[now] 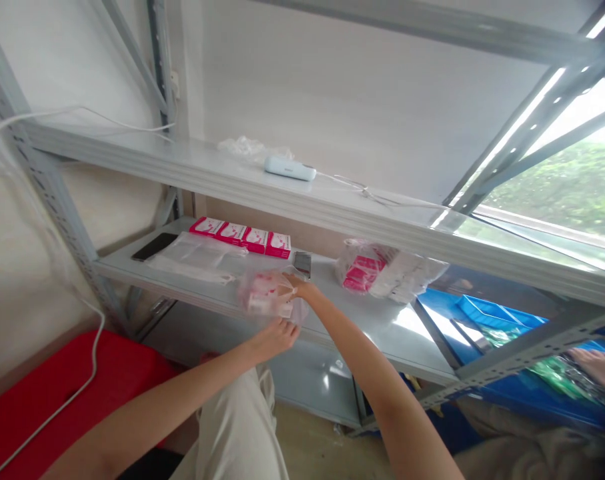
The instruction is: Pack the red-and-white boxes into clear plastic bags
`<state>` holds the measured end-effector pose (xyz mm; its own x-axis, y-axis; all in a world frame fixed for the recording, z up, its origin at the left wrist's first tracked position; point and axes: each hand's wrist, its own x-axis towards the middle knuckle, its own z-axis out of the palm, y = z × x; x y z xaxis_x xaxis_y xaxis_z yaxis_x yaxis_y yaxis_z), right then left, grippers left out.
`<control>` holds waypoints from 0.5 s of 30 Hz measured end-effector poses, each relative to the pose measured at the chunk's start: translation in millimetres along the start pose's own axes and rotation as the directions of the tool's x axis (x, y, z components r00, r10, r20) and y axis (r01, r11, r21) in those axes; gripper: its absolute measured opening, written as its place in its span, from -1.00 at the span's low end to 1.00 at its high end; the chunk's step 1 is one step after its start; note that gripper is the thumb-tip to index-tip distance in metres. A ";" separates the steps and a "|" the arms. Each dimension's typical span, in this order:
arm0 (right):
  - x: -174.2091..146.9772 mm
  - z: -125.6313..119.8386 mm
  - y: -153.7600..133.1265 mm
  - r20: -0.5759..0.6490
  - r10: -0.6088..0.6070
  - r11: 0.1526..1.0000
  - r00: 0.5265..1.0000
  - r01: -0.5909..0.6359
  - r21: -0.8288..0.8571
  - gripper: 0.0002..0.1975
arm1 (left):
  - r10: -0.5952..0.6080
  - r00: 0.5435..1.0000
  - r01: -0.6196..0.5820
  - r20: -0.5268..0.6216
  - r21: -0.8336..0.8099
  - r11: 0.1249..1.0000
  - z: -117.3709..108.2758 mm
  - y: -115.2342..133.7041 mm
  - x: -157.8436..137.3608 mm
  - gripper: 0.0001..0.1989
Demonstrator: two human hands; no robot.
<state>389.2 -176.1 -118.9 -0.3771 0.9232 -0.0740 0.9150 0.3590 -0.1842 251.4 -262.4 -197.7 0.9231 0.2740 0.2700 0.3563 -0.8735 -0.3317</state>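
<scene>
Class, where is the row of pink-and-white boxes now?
In the head view, the row of boxes is left of centre on the shelf below the pale blue device, behind flat clear bags and left of a small grey object.

Boxes (255,240): bright pink sides, white tops with pink print
Held bag (262,293): clear, pink and white inside
Shelf (352,327): grey
Device (289,169): pale blue
Cord (96,343): white
Trousers (237,433): cream
Tray (497,311): blue

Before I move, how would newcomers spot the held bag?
On the grey rack, find the shelf with four pink boxes. By its front edge is a clear bag, held by left hand and right hand, unlike the flat bags or bagged bundle.
</scene>
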 end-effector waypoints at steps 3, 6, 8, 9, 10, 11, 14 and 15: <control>-1.4 -6.9 -2.6 0.031 -0.061 0.998 0.998 0.060 0.029 -0.16 | 0.018 0.997 -0.015 -0.075 0.037 0.999 7.2 -1.2 2.4 -0.59; 0.4 -10.6 -5.6 0.075 -0.118 0.991 0.990 0.113 0.075 -0.03 | 0.023 0.996 -0.021 -0.081 0.028 0.999 13.7 -7.5 7.2 -0.51; 3.1 -8.1 -6.7 0.111 -0.129 0.989 0.985 0.119 0.088 -0.05 | 0.034 0.996 -0.033 -0.088 0.010 0.999 14.6 -12.4 8.1 -0.46; 4.4 -5.5 -6.9 0.124 -0.122 0.990 0.985 0.112 0.090 -0.07 | 0.042 0.995 -0.042 -0.096 0.002 0.999 13.5 -15.0 7.1 -0.45; 5.6 -2.5 -7.0 0.133 -0.109 0.991 0.985 0.098 0.090 -0.07 | 0.057 0.993 -0.058 -0.108 -0.006 0.998 11.4 -17.9 4.9 -0.43; 6.3 0.4 -7.0 0.141 -0.090 0.993 0.986 0.077 0.095 -0.04 | 0.077 0.990 -0.079 -0.122 -0.014 0.997 8.1 -21.2 1.7 -0.42; 3.9 3.4 -5.2 0.158 -0.054 0.997 0.986 0.043 0.068 0.15 | 0.105 0.984 -0.112 -0.147 -0.038 0.993 -7.9 -36.9 -13.1 -0.40; 0.9 1.2 -3.5 0.151 -0.051 0.998 0.987 0.045 0.037 0.16 | 0.084 0.987 -0.091 -0.139 -0.042 0.995 -15.0 -45.0 -19.1 -0.44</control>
<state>385.6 -176.6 -119.5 -0.4402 0.8726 -0.2116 0.8910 0.3953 -0.2234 215.6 -234.3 -174.4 0.9206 0.1408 0.3641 0.2646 -0.9109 -0.3167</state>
